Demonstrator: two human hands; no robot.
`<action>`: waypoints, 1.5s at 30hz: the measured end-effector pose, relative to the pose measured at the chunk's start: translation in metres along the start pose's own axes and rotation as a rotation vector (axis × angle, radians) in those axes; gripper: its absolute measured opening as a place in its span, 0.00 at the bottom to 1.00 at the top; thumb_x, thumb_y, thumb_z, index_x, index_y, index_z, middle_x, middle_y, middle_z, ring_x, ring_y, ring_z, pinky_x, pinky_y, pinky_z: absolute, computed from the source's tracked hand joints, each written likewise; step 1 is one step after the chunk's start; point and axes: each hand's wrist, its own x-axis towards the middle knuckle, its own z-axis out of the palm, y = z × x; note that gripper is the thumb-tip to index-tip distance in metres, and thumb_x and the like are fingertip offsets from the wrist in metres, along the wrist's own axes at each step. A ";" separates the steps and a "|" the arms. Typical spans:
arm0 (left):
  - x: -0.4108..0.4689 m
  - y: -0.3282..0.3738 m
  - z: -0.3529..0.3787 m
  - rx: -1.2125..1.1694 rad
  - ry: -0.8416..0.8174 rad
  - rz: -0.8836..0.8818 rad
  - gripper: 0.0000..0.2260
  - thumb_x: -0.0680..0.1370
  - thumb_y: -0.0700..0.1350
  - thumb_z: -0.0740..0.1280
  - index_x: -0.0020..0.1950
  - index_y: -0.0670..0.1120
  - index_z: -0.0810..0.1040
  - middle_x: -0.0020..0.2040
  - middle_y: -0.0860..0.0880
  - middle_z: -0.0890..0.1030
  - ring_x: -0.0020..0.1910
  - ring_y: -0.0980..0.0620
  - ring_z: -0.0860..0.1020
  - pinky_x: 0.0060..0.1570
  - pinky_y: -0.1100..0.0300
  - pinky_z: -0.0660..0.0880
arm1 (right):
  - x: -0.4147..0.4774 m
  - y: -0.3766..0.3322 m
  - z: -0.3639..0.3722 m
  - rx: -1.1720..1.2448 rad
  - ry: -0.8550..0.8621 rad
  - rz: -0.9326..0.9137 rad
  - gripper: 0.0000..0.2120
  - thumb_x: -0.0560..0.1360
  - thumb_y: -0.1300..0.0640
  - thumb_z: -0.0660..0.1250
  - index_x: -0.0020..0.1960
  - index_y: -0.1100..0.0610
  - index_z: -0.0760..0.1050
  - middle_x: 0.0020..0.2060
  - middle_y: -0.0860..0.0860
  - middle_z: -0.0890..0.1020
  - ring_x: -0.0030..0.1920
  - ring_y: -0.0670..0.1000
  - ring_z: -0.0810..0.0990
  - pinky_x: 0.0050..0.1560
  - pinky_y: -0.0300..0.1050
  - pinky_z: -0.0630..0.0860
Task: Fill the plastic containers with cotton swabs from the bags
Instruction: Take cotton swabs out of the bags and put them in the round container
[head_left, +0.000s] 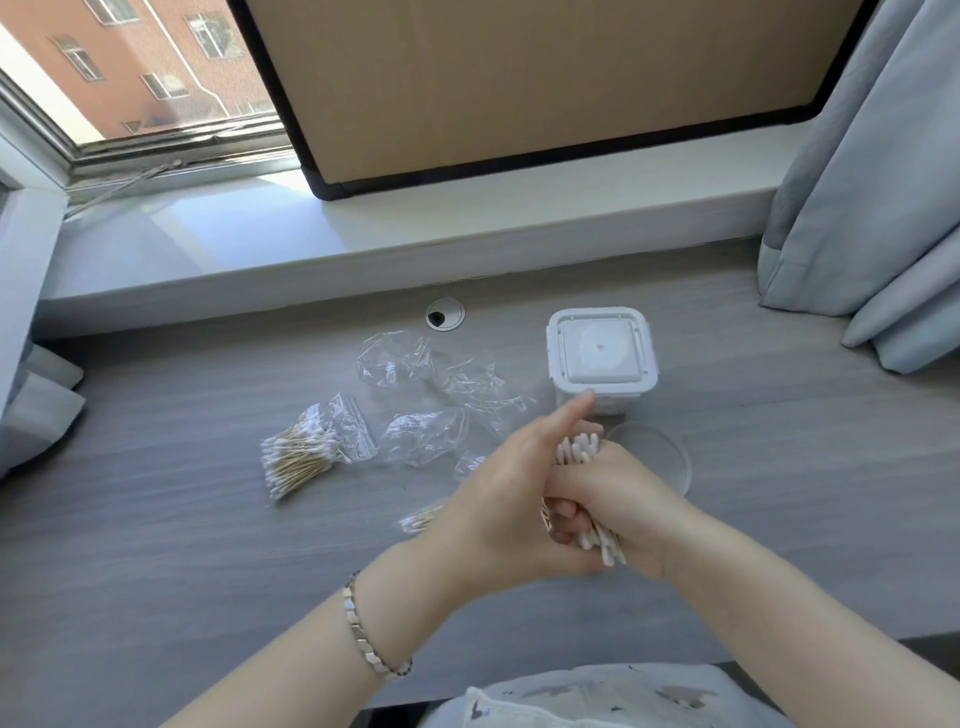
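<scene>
Cotton swabs (579, 449) stand as a tight, white-tipped bundle above a grey desk (182, 545), clasped between both hands. The right hand (631, 499) wraps the bundle, its fingers (563, 518) curled fully closed round the sticks. Swab tips poke out above and below the fist. The left hand (498, 493) closes over those fingers from the left. Its thumb (574, 415) sticks straight up, and its other fingers are hidden behind the bundle.

Just beyond the thumb tip sits a square white plastic container (602, 358) with its lid clipped on; its contents cannot be made out. Just right of the gripping fingers, partly behind the right hand, is a round clear container (662, 457) that looks empty.

Beyond and left of the fingers lie crumpled empty bags (415, 384). Further left, an open bag (337, 426) spills wooden-stick swabs onto the desk. A few loose swabs (421, 519) lie just left of the left hand. A metal bracelet (363, 634) circles the left wrist.
</scene>
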 end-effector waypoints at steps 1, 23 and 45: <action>-0.001 0.001 0.001 -0.004 -0.006 0.003 0.50 0.60 0.46 0.79 0.70 0.63 0.48 0.65 0.61 0.64 0.65 0.65 0.66 0.60 0.75 0.64 | 0.000 0.001 0.000 0.036 0.000 0.006 0.18 0.71 0.70 0.61 0.25 0.56 0.66 0.17 0.49 0.65 0.19 0.45 0.62 0.22 0.36 0.63; -0.008 0.000 0.014 0.239 0.094 0.042 0.45 0.60 0.57 0.73 0.71 0.48 0.58 0.60 0.51 0.78 0.58 0.59 0.71 0.63 0.72 0.60 | 0.005 0.014 0.004 -0.278 0.094 0.020 0.14 0.71 0.70 0.61 0.30 0.58 0.69 0.20 0.52 0.71 0.22 0.49 0.71 0.22 0.37 0.67; -0.030 -0.054 0.020 0.333 -0.095 -0.321 0.48 0.66 0.51 0.75 0.75 0.47 0.46 0.75 0.54 0.56 0.73 0.56 0.55 0.72 0.64 0.49 | 0.049 0.046 0.000 -1.177 0.219 0.075 0.19 0.75 0.54 0.62 0.63 0.61 0.69 0.60 0.57 0.76 0.61 0.56 0.74 0.55 0.43 0.70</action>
